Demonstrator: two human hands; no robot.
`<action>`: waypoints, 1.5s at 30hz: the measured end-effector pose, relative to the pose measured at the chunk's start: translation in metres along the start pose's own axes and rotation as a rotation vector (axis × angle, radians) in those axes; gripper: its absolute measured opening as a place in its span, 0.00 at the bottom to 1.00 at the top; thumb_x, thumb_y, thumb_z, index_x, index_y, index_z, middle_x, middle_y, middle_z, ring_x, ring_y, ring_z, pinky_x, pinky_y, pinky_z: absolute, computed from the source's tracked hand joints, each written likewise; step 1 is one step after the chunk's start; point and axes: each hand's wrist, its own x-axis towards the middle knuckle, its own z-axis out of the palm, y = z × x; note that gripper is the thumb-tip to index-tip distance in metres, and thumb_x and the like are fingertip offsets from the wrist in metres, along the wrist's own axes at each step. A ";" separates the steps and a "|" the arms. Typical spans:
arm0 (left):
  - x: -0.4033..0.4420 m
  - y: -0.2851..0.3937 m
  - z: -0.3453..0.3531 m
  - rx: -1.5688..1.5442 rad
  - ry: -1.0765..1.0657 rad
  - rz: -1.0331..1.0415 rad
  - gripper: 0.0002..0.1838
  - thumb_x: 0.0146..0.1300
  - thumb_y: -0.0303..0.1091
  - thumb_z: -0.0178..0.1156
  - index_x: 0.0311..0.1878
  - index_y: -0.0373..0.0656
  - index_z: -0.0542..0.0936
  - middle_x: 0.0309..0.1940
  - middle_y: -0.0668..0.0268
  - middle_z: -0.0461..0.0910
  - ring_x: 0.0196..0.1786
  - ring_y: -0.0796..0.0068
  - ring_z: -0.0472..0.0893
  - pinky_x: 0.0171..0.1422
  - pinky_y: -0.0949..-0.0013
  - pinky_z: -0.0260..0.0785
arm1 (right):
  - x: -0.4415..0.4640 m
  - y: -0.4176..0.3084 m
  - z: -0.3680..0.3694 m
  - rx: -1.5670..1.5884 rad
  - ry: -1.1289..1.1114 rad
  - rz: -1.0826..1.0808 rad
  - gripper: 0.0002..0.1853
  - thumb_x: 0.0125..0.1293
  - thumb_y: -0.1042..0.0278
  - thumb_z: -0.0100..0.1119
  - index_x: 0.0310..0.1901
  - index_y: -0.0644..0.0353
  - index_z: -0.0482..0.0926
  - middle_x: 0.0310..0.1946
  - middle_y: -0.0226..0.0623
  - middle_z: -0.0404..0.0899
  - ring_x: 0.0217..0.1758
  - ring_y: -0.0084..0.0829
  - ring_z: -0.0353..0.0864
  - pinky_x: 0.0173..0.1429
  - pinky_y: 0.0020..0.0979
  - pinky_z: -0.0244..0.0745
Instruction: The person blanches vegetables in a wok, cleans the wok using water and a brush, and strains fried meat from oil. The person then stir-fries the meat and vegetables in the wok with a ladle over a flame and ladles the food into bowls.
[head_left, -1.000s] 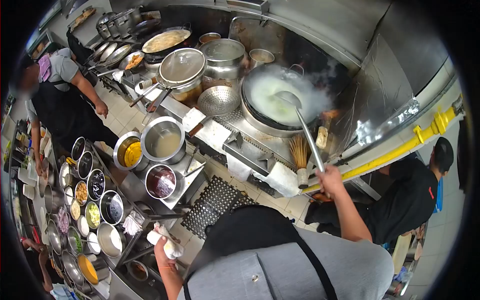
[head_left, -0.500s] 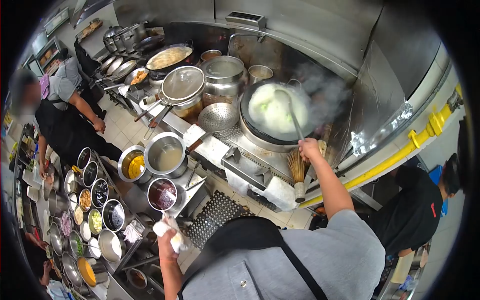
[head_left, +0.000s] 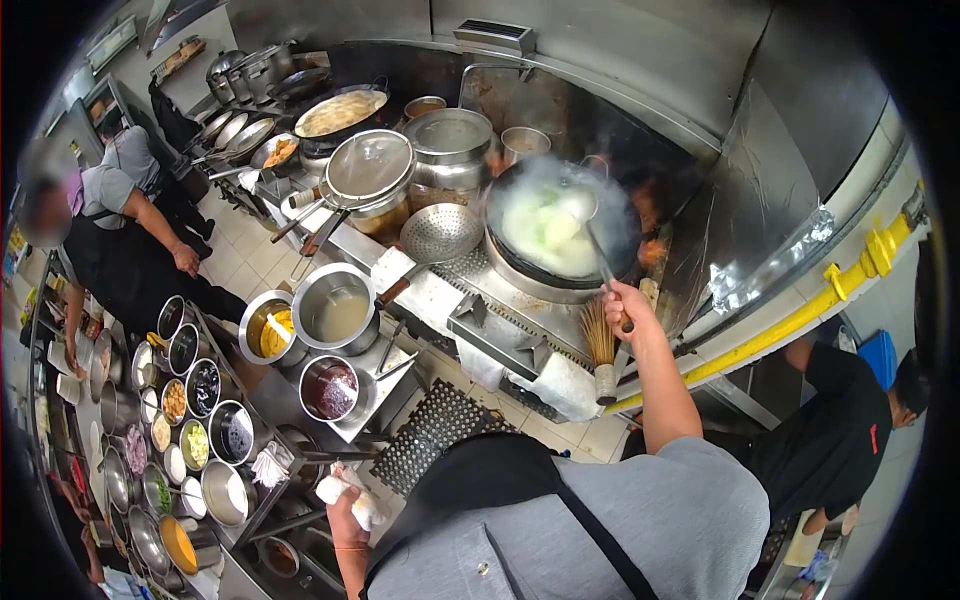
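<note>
My right hand is closed round the handle of a long ladle. The ladle's bowl is inside a black wok on the stove. Pale, bubbling liquid with some green food fills the wok, and steam blurs part of it. Below my right hand a bamboo brush leans by the stove's front edge. My left hand grips a bunched white cloth low beside my body, near the prep counter.
A perforated strainer and a mesh strainer lie left of the wok. Orange flames show at its right. Steel pots and many ingredient containers stand at left. Co-workers are at left and right. A yellow pipe runs along the right.
The ladle has shifted slightly right in the wok, and my right hand has come down a little. Flames now show beside the wok. My left hand with the cloth is slightly lower.
</note>
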 end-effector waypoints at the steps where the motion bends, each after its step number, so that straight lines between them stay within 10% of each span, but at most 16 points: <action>1: 0.007 -0.005 -0.007 0.008 -0.004 -0.017 0.28 0.52 0.25 0.53 0.60 0.37 0.69 0.42 0.59 0.77 0.39 0.65 0.79 0.43 0.64 0.74 | 0.002 -0.004 0.001 -0.175 0.087 -0.120 0.11 0.71 0.61 0.50 0.35 0.58 0.68 0.18 0.25 0.65 0.13 0.17 0.63 0.13 0.22 0.58; 7: 0.015 0.000 0.013 0.016 -0.076 -0.032 0.31 0.52 0.25 0.54 0.64 0.38 0.67 0.48 0.61 0.75 0.43 0.66 0.78 0.48 0.63 0.73 | 0.050 0.005 0.001 -0.368 0.296 -0.198 0.11 0.71 0.60 0.50 0.38 0.58 0.67 0.18 0.25 0.65 0.12 0.18 0.61 0.13 0.22 0.58; 13: 0.027 -0.006 0.034 0.034 -0.175 -0.076 0.31 0.50 0.24 0.55 0.62 0.38 0.68 0.44 0.62 0.76 0.44 0.67 0.78 0.49 0.66 0.73 | 0.036 0.039 -0.015 0.632 -0.288 0.258 0.14 0.69 0.62 0.53 0.46 0.66 0.70 0.18 0.22 0.65 0.12 0.15 0.62 0.14 0.18 0.59; 17: 0.026 0.000 0.040 0.058 -0.190 -0.084 0.31 0.50 0.23 0.54 0.62 0.39 0.68 0.44 0.64 0.75 0.42 0.70 0.78 0.47 0.68 0.72 | -0.006 0.041 -0.040 0.001 -0.217 0.115 0.13 0.69 0.62 0.53 0.48 0.62 0.72 0.18 0.24 0.65 0.14 0.16 0.64 0.14 0.20 0.60; 19: 0.028 -0.001 0.032 0.053 -0.199 -0.110 0.31 0.50 0.23 0.54 0.63 0.39 0.68 0.44 0.64 0.75 0.42 0.71 0.77 0.46 0.68 0.72 | -0.040 0.042 -0.036 -1.431 0.183 -0.709 0.11 0.67 0.63 0.52 0.44 0.60 0.76 0.17 0.27 0.68 0.13 0.19 0.67 0.13 0.25 0.61; 22: 0.030 -0.004 0.019 0.043 -0.150 -0.096 0.31 0.51 0.24 0.54 0.63 0.39 0.68 0.45 0.64 0.75 0.42 0.71 0.77 0.47 0.69 0.72 | -0.130 0.027 0.013 -1.038 0.158 -0.262 0.10 0.67 0.66 0.52 0.44 0.62 0.76 0.15 0.29 0.68 0.08 0.24 0.64 0.11 0.29 0.60; 33: 0.020 0.010 0.006 0.005 -0.156 0.032 0.33 0.52 0.24 0.52 0.66 0.38 0.65 0.46 0.63 0.74 0.42 0.70 0.77 0.43 0.67 0.73 | 0.049 0.022 -0.035 -1.309 0.370 -0.514 0.16 0.60 0.59 0.57 0.37 0.68 0.79 0.28 0.57 0.79 0.37 0.55 0.80 0.46 0.46 0.74; 35: 0.010 0.008 -0.009 -0.021 -0.116 0.059 0.32 0.52 0.26 0.52 0.66 0.39 0.66 0.45 0.63 0.75 0.40 0.70 0.78 0.43 0.66 0.74 | 0.080 0.034 -0.045 -1.099 0.443 -0.690 0.14 0.67 0.64 0.54 0.31 0.69 0.71 0.13 0.41 0.70 0.10 0.33 0.70 0.14 0.37 0.65; 37: 0.011 -0.011 -0.037 -0.050 -0.069 0.023 0.31 0.53 0.27 0.53 0.65 0.41 0.67 0.45 0.62 0.75 0.40 0.68 0.79 0.43 0.64 0.75 | 0.127 0.064 -0.071 -1.278 0.641 -1.101 0.13 0.69 0.64 0.51 0.34 0.68 0.72 0.15 0.40 0.71 0.10 0.34 0.70 0.13 0.37 0.63; 39: 0.014 -0.033 -0.063 -0.142 -0.032 -0.070 0.29 0.54 0.28 0.53 0.63 0.42 0.68 0.43 0.62 0.77 0.40 0.66 0.80 0.44 0.61 0.76 | 0.017 0.060 0.027 -0.825 0.498 -0.359 0.15 0.65 0.61 0.56 0.35 0.69 0.75 0.22 0.46 0.77 0.19 0.38 0.78 0.21 0.38 0.71; 45: 0.001 -0.043 -0.053 -0.151 -0.019 -0.155 0.23 0.54 0.29 0.55 0.56 0.38 0.71 0.39 0.60 0.78 0.39 0.63 0.81 0.45 0.59 0.76 | 0.012 0.010 0.011 0.217 -0.044 0.111 0.12 0.69 0.63 0.53 0.29 0.58 0.69 0.15 0.28 0.66 0.10 0.22 0.62 0.13 0.24 0.58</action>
